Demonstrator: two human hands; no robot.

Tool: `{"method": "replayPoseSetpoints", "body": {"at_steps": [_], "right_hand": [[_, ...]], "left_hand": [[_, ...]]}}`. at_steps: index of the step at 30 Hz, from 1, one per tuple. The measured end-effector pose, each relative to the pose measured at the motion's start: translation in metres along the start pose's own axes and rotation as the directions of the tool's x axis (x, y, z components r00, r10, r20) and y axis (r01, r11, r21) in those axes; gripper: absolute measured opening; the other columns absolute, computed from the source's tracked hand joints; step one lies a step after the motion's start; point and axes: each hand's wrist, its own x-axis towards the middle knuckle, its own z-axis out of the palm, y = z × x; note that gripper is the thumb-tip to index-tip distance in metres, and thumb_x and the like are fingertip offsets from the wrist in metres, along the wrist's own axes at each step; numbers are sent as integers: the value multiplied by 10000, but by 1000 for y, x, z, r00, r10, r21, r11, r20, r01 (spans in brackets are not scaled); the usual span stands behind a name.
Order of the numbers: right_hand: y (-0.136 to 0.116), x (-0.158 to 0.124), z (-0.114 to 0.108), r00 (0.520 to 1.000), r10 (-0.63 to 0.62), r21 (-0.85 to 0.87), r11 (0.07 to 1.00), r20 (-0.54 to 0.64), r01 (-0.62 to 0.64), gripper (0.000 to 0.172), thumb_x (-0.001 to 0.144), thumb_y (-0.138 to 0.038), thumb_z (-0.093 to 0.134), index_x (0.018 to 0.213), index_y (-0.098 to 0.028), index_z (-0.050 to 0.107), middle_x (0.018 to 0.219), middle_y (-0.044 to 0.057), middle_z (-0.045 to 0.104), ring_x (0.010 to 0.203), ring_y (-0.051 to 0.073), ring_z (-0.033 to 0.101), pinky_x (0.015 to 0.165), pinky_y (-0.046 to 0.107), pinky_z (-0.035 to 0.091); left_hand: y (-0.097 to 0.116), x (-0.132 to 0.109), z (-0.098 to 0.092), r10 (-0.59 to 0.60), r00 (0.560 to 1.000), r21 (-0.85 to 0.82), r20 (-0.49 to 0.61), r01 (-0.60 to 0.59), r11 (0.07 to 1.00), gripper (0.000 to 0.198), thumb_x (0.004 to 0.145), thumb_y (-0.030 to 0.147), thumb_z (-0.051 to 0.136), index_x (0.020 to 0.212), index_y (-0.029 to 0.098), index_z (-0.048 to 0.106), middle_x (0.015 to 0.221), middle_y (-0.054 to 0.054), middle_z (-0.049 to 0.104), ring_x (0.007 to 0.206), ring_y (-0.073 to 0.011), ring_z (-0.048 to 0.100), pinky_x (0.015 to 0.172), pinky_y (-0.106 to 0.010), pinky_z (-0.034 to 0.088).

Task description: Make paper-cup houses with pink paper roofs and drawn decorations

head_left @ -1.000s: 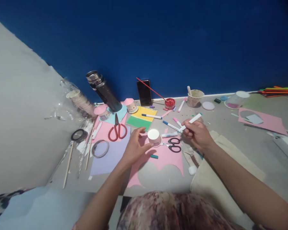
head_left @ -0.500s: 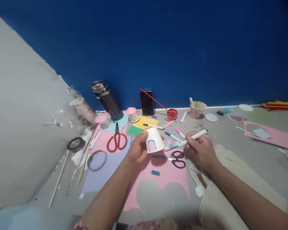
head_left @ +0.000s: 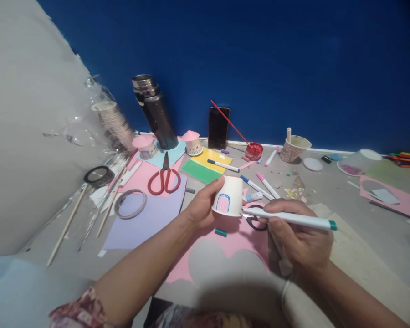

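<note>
My left hand grips a white paper cup turned upside down, its wide rim facing downward. A pink arch outlined in blue is drawn on the cup's side. In my right hand is a white felt-tip marker with a green tip and green end. The tip is at the cup's lower right edge; whether it touches I cannot tell. Below the cup lies a teal marker cap on cut pink paper. Black-handled scissors are partly hidden behind the marker and my right hand.
Red-handled scissors, a tape roll and purple paper lie to the left. Behind stand a dark flask, a phone, two small pink-topped cups and a red paint pot. A patterned cup stands further right.
The marker in my right hand has swung round, its green tip now at the cup's lower right edge. My left hand has shifted the cup slightly right. The camera view has moved too.
</note>
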Motion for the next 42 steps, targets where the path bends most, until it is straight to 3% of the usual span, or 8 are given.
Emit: {"method": "replayPoseSetpoints", "body": {"at_steps": [4, 14, 21, 29, 33, 38, 42], "right_hand": [[1, 0, -1, 998, -56, -41, 997, 35, 57, 112, 952, -215, 713, 1028, -263, 781, 908, 77, 816, 851, 258, 796, 812, 395, 645], [-1, 4, -2, 971, -204, -101, 971, 124, 217, 163, 917, -158, 722, 1028, -256, 789, 886, 59, 829, 831, 248, 804, 831, 380, 653], [0, 5, -2, 965, -201, -79, 973, 169, 216, 178, 919, -165, 734, 1066, -257, 771, 914, 52, 832, 848, 233, 802, 848, 358, 646], [-1, 6, -3, 980, -165, -84, 981, 110, 175, 195, 907, -123, 720, 1047, -245, 777, 872, 59, 826, 823, 242, 801, 790, 365, 652], [-1, 6, -4, 972, -194, -86, 975, 132, 206, 159, 888, -127, 737, 1009, -223, 777, 855, 48, 824, 750, 219, 794, 746, 331, 655], [3, 4, -5, 985, -154, -81, 984, 73, 160, 194, 903, -108, 715, 1043, -232, 766, 904, 53, 825, 828, 224, 802, 785, 336, 657], [2, 4, -7, 978, -174, -80, 980, 116, 184, 182, 893, -122, 724, 1038, -223, 766, 848, 51, 822, 793, 229, 799, 757, 334, 656]], "left_hand": [[-7, -1, 4, -9, 1000, 5, -21, 10, 1000, 454, 962, 467, 652, 1180, 74, 712, 907, -151, 780, 781, -273, 757, 719, -378, 613], [-10, -3, 13, 12, 996, 16, -83, -11, 1000, 430, 936, 434, 691, 1198, 93, 694, 902, -144, 792, 768, -287, 771, 690, -362, 601], [-11, -4, 12, -10, 996, 5, -92, 10, 1000, 481, 936, 444, 693, 1262, 90, 680, 912, -150, 795, 748, -291, 771, 696, -385, 616], [-10, -5, 14, 9, 998, -9, -67, -10, 1000, 405, 967, 423, 649, 1184, 87, 705, 871, -147, 787, 703, -271, 758, 667, -365, 613], [-8, -6, 16, 4, 997, -18, -74, -6, 1000, 417, 991, 404, 594, 1192, 56, 707, 892, -170, 785, 733, -280, 765, 694, -375, 615], [-6, -7, 17, 13, 996, -31, -87, -15, 999, 467, 990, 390, 566, 1258, 31, 698, 962, -194, 794, 808, -313, 778, 768, -419, 618], [-5, -6, 17, 13, 998, -46, -55, -15, 999, 481, 995, 375, 536, 1289, 24, 684, 963, -196, 794, 814, -308, 779, 821, -427, 611]]}}
